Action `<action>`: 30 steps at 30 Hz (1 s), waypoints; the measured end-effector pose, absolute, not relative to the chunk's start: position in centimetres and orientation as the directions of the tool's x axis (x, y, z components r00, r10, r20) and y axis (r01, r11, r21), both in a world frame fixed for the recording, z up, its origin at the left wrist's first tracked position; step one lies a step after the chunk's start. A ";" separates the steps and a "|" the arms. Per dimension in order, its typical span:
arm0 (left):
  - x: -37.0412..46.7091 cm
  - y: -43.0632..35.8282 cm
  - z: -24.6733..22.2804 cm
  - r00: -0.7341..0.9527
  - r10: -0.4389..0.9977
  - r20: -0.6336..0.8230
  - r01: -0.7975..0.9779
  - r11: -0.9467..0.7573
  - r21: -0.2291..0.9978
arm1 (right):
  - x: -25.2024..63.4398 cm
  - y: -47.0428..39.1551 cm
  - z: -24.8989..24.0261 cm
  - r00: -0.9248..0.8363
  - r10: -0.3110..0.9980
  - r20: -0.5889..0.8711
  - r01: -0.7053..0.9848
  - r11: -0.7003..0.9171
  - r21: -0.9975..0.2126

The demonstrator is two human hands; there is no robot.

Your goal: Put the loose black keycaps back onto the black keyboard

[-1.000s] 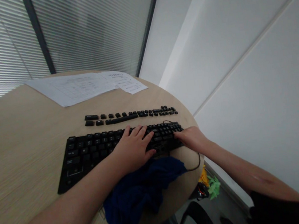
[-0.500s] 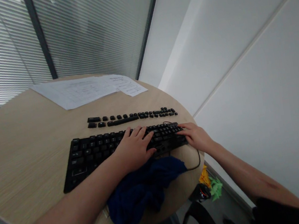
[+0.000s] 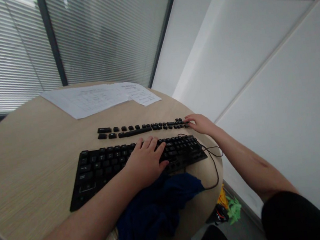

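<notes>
A black keyboard (image 3: 95, 164) lies on the round table, with bare patches where some keys are off. My left hand (image 3: 147, 161) rests on its middle, palm down, fingers spread and holding nothing. Beyond the keyboard, loose black keycaps (image 3: 138, 131) are laid out in rows, a long space bar among them. At the right end of these rows is my right hand (image 3: 200, 124), thumb and fingertips closed around a small keycap, which the fingers mostly hide. A crumpled dark blue cloth (image 3: 154, 211) lies in front of the keyboard, by my left wrist.
Printed paper sheets (image 3: 92, 101) lie at the far side of the table (image 3: 30, 164). A black cable (image 3: 215, 168) curls off the keyboard's right end. A white wall (image 3: 263, 94) stands close on the right. Green crumpled paper (image 3: 234, 209) is on the floor below.
My right hand has left the right end of the keyboard and moved away from me to the loose keycaps. My left hand stays on the keyboard. The view has shifted slightly.
</notes>
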State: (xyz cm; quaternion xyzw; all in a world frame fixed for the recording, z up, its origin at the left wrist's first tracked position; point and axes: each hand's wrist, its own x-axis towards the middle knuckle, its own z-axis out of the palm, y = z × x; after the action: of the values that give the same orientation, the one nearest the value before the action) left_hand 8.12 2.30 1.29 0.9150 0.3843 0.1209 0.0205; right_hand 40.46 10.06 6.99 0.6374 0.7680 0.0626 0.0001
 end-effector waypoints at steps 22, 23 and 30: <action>8.0 2.8 0.6 0.628 0.758 0.174 0.735 -0.652 0.187 | 40.0 21.1 4.9 -0.027 0.996 -0.083 0.975 0.045 0.217; 8.0 2.8 0.6 0.627 0.759 0.176 0.736 -0.651 0.187 | 39.8 21.1 4.9 -0.031 0.997 -0.077 0.976 0.046 0.214; 7.8 2.6 0.4 0.635 0.750 0.187 0.728 -0.661 0.181 | 40.0 18.7 7.7 -0.090 0.992 0.090 0.983 0.073 0.171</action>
State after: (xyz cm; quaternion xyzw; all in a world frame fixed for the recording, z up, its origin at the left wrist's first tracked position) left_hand 7.83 2.59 0.41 0.9030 0.4091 0.1236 0.0440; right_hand 39.97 18.68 7.65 0.6742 0.7321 0.0937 0.0251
